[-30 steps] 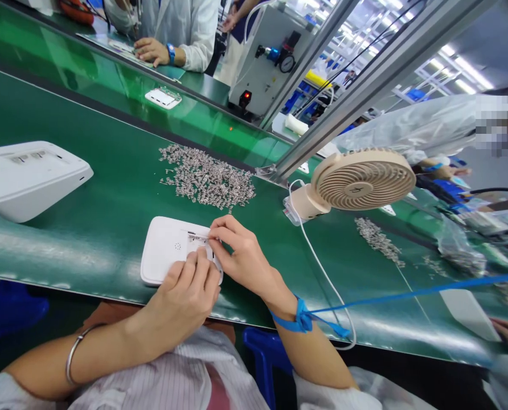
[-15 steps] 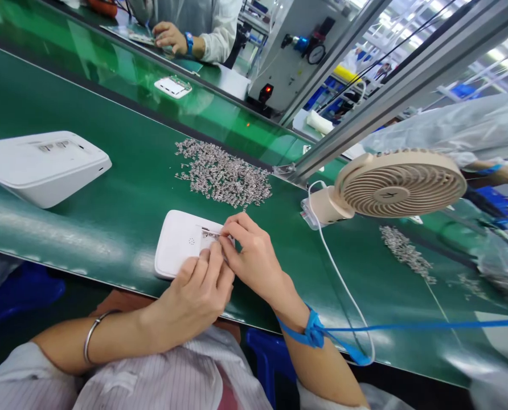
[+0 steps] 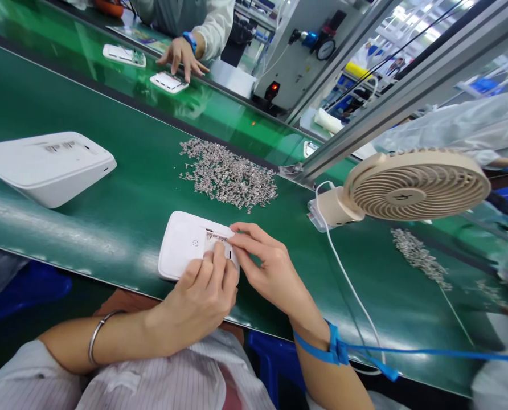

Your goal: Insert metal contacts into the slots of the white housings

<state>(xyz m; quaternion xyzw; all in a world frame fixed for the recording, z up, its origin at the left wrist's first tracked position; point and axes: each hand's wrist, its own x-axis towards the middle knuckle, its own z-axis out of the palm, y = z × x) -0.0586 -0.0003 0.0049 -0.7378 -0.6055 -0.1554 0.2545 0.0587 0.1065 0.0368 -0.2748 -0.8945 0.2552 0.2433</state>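
1. The left hand (image 3: 203, 296) and right hand (image 3: 271, 270) are pressing on a small white casing (image 3: 185, 242).
2. The casing is lying on the green worktop (image 3: 130, 199), near a pile of metal parts (image 3: 228, 173).
3. A beige fan (image 3: 412, 185) is standing to the right.

Green conveyor belt (image 3: 121, 222) with white casings (image 3: 183, 242), metal clips (image 3: 228, 173), desk fan (image 3: 408, 185).

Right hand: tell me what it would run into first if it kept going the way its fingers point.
The right hand points left across the small white case; it would likely meet the left hand's fingertips first, though depth is unclear.
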